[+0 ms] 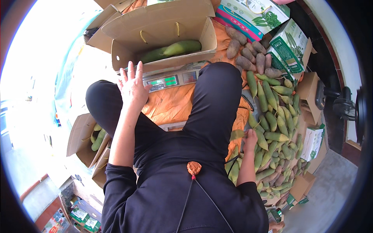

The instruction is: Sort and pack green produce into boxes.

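Note:
My left hand (pixel 134 88) is raised with its fingers spread, holding nothing, by the near left corner of an open cardboard box (pixel 155 24). Inside the box lie large green radishes (pixel 182 47), and two yellow cord handles hang on its far wall. The box rests on a weighing scale (pixel 171 80), whose green display is lit in front of my left hand. Beside my right thigh, my right hand (pixel 250 140) is closed on the end of a green radish (pixel 237 134). Part of that radish is hidden by my fingers.
A big heap of green radishes (pixel 272 124) spreads on my right, with purple-brown roots (pixel 248 54) beyond it. Printed cartons (pixel 289 46) stand at the far right, near a black fan (pixel 349 105). Another open box (pixel 87 139) with radishes sits left of my knee. Orange cloth (pixel 171 105) lies between my legs.

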{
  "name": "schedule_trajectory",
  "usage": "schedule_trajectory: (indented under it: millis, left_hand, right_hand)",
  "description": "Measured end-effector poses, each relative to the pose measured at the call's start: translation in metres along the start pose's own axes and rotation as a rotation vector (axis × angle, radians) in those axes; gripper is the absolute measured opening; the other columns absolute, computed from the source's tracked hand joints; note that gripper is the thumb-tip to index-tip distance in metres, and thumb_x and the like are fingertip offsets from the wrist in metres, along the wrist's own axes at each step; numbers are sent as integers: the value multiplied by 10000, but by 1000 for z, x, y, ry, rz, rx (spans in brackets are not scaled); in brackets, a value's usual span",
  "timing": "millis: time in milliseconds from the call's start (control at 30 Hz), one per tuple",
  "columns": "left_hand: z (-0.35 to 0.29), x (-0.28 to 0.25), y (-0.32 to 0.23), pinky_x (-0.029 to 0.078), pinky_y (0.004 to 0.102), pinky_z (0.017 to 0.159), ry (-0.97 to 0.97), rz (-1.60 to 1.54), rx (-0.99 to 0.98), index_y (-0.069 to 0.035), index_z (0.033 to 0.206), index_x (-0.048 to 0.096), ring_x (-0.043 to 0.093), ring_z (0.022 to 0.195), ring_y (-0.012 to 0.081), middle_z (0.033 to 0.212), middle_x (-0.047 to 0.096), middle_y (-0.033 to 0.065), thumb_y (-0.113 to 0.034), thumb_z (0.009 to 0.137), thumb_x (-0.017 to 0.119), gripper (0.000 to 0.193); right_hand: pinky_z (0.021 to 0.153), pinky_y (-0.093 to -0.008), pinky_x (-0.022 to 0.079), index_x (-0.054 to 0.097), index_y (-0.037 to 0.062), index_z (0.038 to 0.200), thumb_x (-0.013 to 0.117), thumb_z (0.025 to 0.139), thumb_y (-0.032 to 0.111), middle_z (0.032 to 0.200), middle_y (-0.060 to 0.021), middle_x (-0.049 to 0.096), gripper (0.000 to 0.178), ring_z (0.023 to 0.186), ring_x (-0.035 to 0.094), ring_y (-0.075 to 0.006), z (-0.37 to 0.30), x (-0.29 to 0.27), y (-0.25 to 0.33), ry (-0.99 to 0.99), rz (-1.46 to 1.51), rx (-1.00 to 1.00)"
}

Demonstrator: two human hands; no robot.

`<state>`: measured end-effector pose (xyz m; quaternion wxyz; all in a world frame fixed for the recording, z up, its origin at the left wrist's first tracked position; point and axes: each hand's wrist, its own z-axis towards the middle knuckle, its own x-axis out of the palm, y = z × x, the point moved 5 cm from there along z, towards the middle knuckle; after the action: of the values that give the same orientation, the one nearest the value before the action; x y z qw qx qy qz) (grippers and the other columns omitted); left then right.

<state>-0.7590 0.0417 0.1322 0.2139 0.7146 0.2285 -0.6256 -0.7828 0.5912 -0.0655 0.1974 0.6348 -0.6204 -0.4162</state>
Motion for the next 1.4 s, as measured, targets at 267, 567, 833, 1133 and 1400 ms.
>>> schedule_trajectory:
  millis: [267,567,833,1133,1400]
  left_hand:
    - [4,-2,5,232,563,1090,6,-94,55,-165,1449,303,203,1379,438,1507,248,162,-253,748,747,835]
    - [4,-1,8,245,563,1082,-4,-119,60,-157,1441,322,224,1367,445,1501,259,165,-253,744,749,822]
    - [4,-5,9,250,552,1083,5,-130,61,-145,1438,327,236,1364,442,1496,267,170,-258,744,749,820]
    - [3,-10,8,251,552,1085,-1,-136,83,-137,1427,347,263,1354,437,1485,289,168,-271,755,743,791]
    - [2,-9,9,257,564,1075,-15,-144,86,-140,1414,372,263,1353,441,1489,295,142,-269,753,745,770]
  right_hand:
    - [733,-291,461,534,58,868,502,969,223,934,-59,578,196,886,532,-141,-17,60,219,60,204,-480]
    - [854,-449,513,539,20,927,443,996,214,849,-52,502,227,1036,573,-227,-89,132,411,536,356,-878]
    - [783,-421,556,583,47,910,481,961,189,811,-36,554,182,969,616,-215,-116,309,410,1055,416,-524]
    - [797,-371,509,588,32,974,563,925,221,874,-62,616,197,919,607,-175,-113,439,330,983,67,-331]
    - [874,-274,415,564,74,1237,613,895,278,1207,-39,591,401,1121,529,-127,-95,367,391,907,-379,-735]
